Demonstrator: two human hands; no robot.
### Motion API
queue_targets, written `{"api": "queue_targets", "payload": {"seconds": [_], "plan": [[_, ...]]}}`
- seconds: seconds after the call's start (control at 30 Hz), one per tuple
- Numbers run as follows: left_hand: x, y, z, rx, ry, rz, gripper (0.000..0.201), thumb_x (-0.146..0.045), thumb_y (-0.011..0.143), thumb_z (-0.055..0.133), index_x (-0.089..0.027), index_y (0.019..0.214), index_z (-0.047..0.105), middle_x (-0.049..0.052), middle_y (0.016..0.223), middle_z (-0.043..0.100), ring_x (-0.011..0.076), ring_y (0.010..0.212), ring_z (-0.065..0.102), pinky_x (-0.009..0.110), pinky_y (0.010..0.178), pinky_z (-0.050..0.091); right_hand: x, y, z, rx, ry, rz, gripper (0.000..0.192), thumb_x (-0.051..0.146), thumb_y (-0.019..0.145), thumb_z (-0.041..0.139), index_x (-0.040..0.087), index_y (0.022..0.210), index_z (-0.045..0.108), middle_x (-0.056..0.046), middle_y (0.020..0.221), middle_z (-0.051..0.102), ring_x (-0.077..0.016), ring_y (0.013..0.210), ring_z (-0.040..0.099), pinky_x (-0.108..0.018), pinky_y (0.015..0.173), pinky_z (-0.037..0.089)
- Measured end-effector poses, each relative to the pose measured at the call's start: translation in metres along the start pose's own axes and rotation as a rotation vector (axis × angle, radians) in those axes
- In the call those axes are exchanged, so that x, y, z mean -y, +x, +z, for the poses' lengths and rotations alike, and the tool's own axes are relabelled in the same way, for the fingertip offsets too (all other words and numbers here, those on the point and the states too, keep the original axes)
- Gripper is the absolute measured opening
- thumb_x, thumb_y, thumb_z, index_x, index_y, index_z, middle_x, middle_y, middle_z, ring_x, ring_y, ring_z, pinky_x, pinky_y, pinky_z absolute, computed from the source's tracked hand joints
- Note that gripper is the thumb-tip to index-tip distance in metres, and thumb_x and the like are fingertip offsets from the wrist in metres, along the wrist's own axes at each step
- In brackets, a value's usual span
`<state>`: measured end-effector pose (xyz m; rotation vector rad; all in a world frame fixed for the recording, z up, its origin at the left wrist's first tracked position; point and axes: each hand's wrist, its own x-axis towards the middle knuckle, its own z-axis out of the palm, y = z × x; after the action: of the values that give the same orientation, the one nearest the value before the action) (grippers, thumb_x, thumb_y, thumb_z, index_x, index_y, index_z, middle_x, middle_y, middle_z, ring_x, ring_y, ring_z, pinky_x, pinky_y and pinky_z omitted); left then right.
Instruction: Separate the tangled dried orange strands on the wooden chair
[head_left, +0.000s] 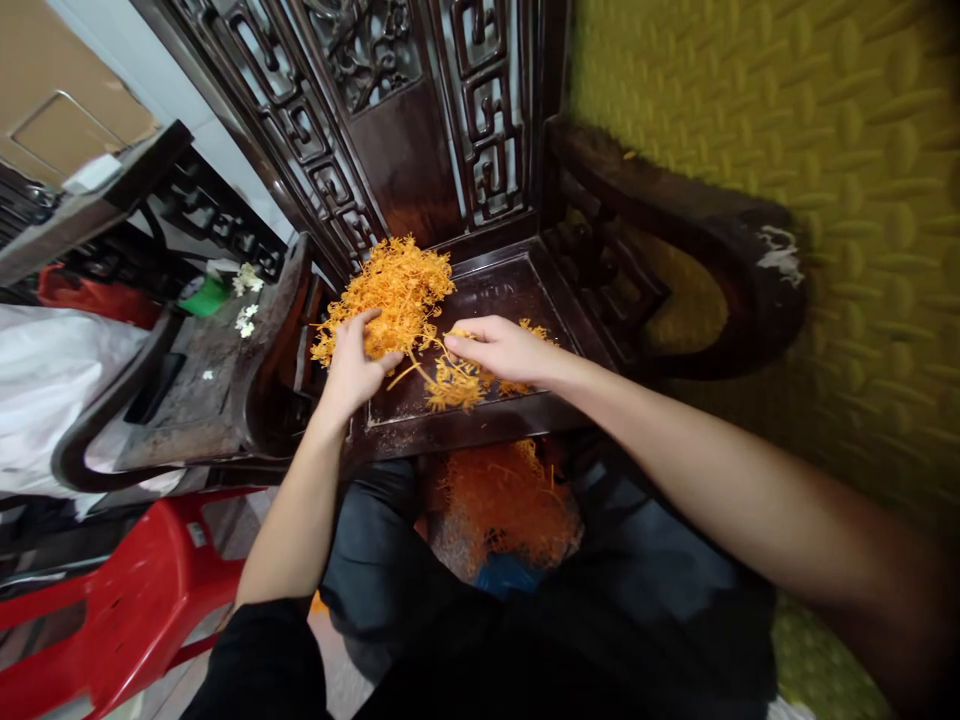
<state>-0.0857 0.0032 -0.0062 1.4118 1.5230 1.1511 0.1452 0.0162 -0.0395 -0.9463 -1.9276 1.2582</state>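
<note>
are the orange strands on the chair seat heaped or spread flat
Heaped: the orange strands rise in a loose mound on the chair seat, beside the left hand.

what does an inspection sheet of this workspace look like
surface: dark carved wooden chair seat, used as a worktop
job's things: orange strands piled on the seat; a second heap lower down, between the knees
clutter: white flowers on the next chair
fingers: left hand on the pile; right hand pinching a small clump
cables: nothing seen
surroundings: red plastic chair, yellow padded wall, white bag
</note>
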Motion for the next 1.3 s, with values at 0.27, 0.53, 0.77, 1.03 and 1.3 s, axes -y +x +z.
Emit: {"api": "queue_targets", "payload": {"seconds": [0.27, 0.53, 0.77, 1.03, 1.3], "plan": [[-0.022, -0.028, 0.021, 0.420, 0.224, 0.237, 0.031, -0.023, 0.067, 0.089, -0.025, 0.096, 0.077, 0.008, 0.107, 0.073, 0.0294, 0.117, 0.060, 0.043, 0.116, 0.034, 0.003, -0.006, -0.002, 0.109, -0.029, -0.038, 0.047, 0.051, 0.100, 0.043, 0.017, 0.078, 0.067, -0.003, 0.076, 0.064, -0.0154, 0.072, 0.055, -0.030, 0.070, 0.038], [-0.020, -0.029, 0.006, 0.483, 0.539, 0.449, 0.023, -0.032, 0.094, 0.062, -0.020, 0.080, 0.075, 0.003, 0.073, 0.068, 0.0155, 0.066, 0.058, 0.027, 0.070, 0.041, -0.009, 0.003, -0.025, -0.355, 0.026, -0.051, 0.037, 0.040, 0.099, 0.047, 0.017, 0.077, 0.067, -0.007, 0.081, 0.068, -0.0154, 0.069, 0.056, -0.031, 0.067, 0.042], [-0.021, -0.030, 0.001, 0.410, 0.590, 0.391, 0.033, -0.040, 0.097, 0.056, -0.017, 0.078, 0.071, 0.001, 0.068, 0.066, 0.0135, 0.062, 0.055, 0.026, 0.063, 0.039, -0.013, -0.006, -0.032, -0.333, 0.307, 0.064, 0.038, 0.035, 0.092, 0.057, 0.019, 0.124, 0.068, -0.003, 0.084, 0.067, -0.0111, 0.056, 0.045, -0.027, 0.053, 0.035], [-0.021, -0.031, 0.006, 0.487, 0.582, 0.401, 0.035, -0.039, 0.096, 0.058, -0.016, 0.071, 0.069, 0.001, 0.063, 0.063, 0.0121, 0.058, 0.052, 0.025, 0.061, 0.037, 0.003, 0.004, -0.023, -0.418, 0.169, -0.007, 0.040, 0.057, 0.090, 0.064, 0.019, 0.074, 0.063, -0.001, 0.066, 0.055, -0.0135, 0.061, 0.049, -0.029, 0.057, 0.037], [-0.013, -0.026, 0.000, 0.379, 0.484, 0.307, 0.033, -0.042, 0.095, 0.058, -0.016, 0.078, 0.071, 0.001, 0.069, 0.068, 0.0136, 0.064, 0.057, 0.025, 0.063, 0.040, 0.001, -0.004, -0.024, -0.296, 0.531, 0.208, 0.020, 0.037, 0.092, 0.061, 0.020, 0.102, 0.061, -0.001, 0.072, 0.058, -0.0088, 0.047, 0.036, -0.027, 0.044, 0.023]]}}
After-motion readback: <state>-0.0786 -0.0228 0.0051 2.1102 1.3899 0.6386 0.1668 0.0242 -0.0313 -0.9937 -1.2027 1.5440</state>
